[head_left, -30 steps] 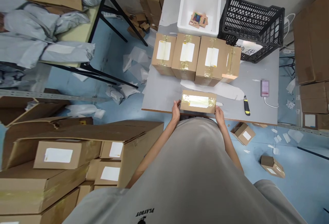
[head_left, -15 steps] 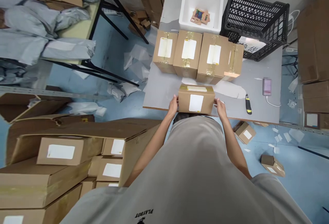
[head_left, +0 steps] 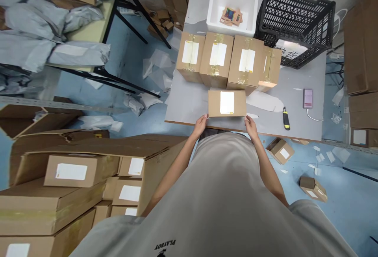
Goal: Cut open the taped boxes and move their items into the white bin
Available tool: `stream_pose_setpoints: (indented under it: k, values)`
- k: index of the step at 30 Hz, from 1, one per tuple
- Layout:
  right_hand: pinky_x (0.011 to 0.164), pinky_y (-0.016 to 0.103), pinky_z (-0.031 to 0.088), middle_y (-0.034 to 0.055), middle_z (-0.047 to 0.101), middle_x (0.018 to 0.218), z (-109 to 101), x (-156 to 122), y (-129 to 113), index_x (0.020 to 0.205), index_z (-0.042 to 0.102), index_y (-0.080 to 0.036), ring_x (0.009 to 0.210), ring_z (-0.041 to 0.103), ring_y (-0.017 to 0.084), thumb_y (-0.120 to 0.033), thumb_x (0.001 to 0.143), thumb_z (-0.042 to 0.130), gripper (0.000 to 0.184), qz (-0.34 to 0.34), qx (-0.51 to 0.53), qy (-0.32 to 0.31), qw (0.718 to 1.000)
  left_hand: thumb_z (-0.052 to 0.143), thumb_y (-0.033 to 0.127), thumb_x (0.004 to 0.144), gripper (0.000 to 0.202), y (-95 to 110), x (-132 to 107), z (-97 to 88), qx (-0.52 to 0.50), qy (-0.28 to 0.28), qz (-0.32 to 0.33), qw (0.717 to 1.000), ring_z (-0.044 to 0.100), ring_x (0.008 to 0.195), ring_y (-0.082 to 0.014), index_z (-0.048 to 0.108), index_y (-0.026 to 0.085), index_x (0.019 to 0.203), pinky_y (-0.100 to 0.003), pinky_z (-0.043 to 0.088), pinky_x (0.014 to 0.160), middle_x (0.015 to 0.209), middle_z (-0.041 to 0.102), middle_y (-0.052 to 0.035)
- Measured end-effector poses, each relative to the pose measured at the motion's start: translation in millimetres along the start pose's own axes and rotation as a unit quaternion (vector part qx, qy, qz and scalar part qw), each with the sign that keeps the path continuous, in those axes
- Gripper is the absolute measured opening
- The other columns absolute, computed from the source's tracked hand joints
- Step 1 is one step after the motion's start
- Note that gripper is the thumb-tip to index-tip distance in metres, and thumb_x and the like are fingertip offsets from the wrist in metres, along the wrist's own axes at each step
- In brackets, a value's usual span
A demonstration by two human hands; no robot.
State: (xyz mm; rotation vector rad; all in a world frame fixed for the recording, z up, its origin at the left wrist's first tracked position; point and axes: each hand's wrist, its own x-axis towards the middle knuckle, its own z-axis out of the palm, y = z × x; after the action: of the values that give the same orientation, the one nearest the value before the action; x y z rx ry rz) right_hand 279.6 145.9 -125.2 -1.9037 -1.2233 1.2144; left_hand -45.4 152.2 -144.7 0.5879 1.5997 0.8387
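A small cardboard box [head_left: 214, 104] with a white label [head_left: 227, 102] is near the front edge of the grey table [head_left: 189, 105], its labelled face turned toward me. My left hand [head_left: 201, 126] grips its lower left corner, with the fingertips partly hidden. At the lower right corner, my right hand [head_left: 251, 126] has its thumb and fingers on the cardboard. Just behind stands a row of taped boxes: a left one [head_left: 180, 64], a middle one [head_left: 206, 66] and a larger one [head_left: 233, 72], with a smaller box [head_left: 276, 66] beside them.
Behind the row are a white foam box [head_left: 210, 9] holding small cards and a black plastic crate [head_left: 295, 9]. A utility knife [head_left: 286, 118] and a phone [head_left: 308, 98] on a cable lie to the right. Large cartons [head_left: 159, 166] of boxes stand at lower left.
The small box has tipped away from me, so its taped top no longer shows and its label face is turned up. Both hands have slid down to its near lower corners.
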Motion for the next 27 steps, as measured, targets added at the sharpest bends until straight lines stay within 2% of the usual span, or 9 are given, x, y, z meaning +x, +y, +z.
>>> stream_pose_setpoints:
  k: [3, 6, 8, 13, 16, 19, 22, 25, 27]
  values:
    - [0.125, 0.053, 0.057, 0.0185, 0.065, 0.169, 0.6, 9.8, -7.7, 0.156, 0.069, -0.02, 0.15, 0.068, 0.033, -0.087, 0.099, 0.055, 0.09, 0.039, 0.035, -0.002, 0.999, 0.067, 0.061, 0.105, 0.048, 0.3, 0.8, 3.1, 0.003, 0.001, 0.007, 1.0, 0.078, 0.13, -0.0357, 0.083, 0.019, 0.122, -0.05, 0.063, 0.115, 0.14, 0.082, -0.0166]
    - [0.124, 0.055, 0.058, 0.0155, 0.071, 0.162, -6.3, 13.1, -20.2, 0.146, 0.077, -0.021, 0.151, 0.067, 0.034, -0.088, 0.097, 0.057, 0.085, 0.028, 0.06, -0.034, 0.997, 0.069, 0.062, 0.103, 0.047, 3.7, -1.0, 1.5, 0.009, 0.009, 0.021, 1.0, 0.078, 0.13, -0.0369, 0.083, 0.018, 0.114, -0.05, 0.063, 0.114, 0.134, 0.083, -0.017]
    - [0.126, 0.057, 0.056, 0.0151, 0.074, 0.158, -14.5, 8.9, -30.5, 0.141, 0.08, -0.021, 0.151, 0.067, 0.036, -0.091, 0.095, 0.059, 0.087, 0.013, 0.064, -0.03, 0.997, 0.07, 0.065, 0.102, 0.048, 8.9, -4.7, -3.3, 0.013, 0.017, 0.035, 0.999, 0.076, 0.134, -0.0358, 0.083, 0.02, 0.113, -0.049, 0.06, 0.118, 0.133, 0.084, -0.0154]
    - [0.132, 0.058, 0.05, 0.014, 0.077, 0.156, -34.7, -13.0, -63.0, 0.14, 0.082, -0.023, 0.154, 0.066, 0.036, -0.092, 0.096, 0.063, 0.084, -0.034, 0.099, -0.033, 0.994, 0.064, 0.077, 0.102, 0.063, 34.1, -18.0, -18.8, 0.01, 0.047, 0.155, 0.987, 0.074, 0.136, -0.0327, 0.083, 0.02, 0.121, -0.048, 0.058, 0.121, 0.137, 0.083, -0.0143]
    - [0.132, 0.057, 0.05, 0.0138, 0.077, 0.155, -35.7, -19.9, -79.9, 0.138, 0.083, -0.023, 0.153, 0.067, 0.037, -0.091, 0.096, 0.066, 0.082, -0.043, 0.12, -0.038, 0.991, 0.061, 0.078, 0.103, 0.066, 49.7, -22.3, -23.6, -0.007, 0.044, 0.197, 0.979, 0.074, 0.138, -0.0323, 0.083, 0.019, 0.122, -0.047, 0.059, 0.12, 0.14, 0.081, -0.0154]
    - [0.132, 0.059, 0.051, 0.014, 0.077, 0.155, -27.0, -19.7, -86.3, 0.136, 0.084, -0.023, 0.15, 0.069, 0.038, -0.093, 0.094, 0.065, 0.084, -0.043, 0.121, -0.044, 0.991, 0.062, 0.079, 0.102, 0.067, 55.0, -21.9, -25.8, -0.014, 0.036, 0.187, 0.982, 0.074, 0.137, -0.033, 0.082, 0.019, 0.126, -0.047, 0.061, 0.118, 0.143, 0.08, -0.0161]
    - [0.131, 0.061, 0.052, 0.0154, 0.075, 0.157, -14.4, -19.4, -83.3, 0.141, 0.082, -0.022, 0.151, 0.068, 0.039, -0.096, 0.094, 0.059, 0.091, -0.04, 0.102, -0.06, 0.992, 0.066, 0.075, 0.101, 0.064, 49.1, -18.7, -28.0, -0.01, 0.037, 0.147, 0.988, 0.075, 0.134, -0.0335, 0.081, 0.019, 0.125, -0.048, 0.061, 0.116, 0.141, 0.081, -0.0167]
    - [0.13, 0.061, 0.052, 0.0182, 0.068, 0.166, -3.8, -24.9, -79.8, 0.149, 0.077, -0.02, 0.161, 0.059, 0.039, -0.097, 0.094, 0.057, 0.096, -0.056, 0.047, -0.048, 0.996, 0.069, 0.07, 0.101, 0.057, 39.4, -15.0, -30.5, 0.005, 0.051, 0.117, 0.992, 0.076, 0.13, -0.032, 0.081, 0.02, 0.124, -0.047, 0.062, 0.115, 0.135, 0.082, -0.0158]
    - [0.132, 0.058, 0.051, 0.0186, 0.063, 0.171, 0.8, -31.2, -80.4, 0.152, 0.075, -0.02, 0.166, 0.053, 0.037, -0.093, 0.098, 0.057, 0.092, -0.088, 0.01, -0.03, 0.996, 0.068, 0.068, 0.102, 0.054, 35.0, -13.7, -31.3, 0.028, 0.057, 0.129, 0.99, 0.076, 0.13, -0.0306, 0.081, 0.021, 0.124, -0.046, 0.063, 0.112, 0.132, 0.083, -0.015]
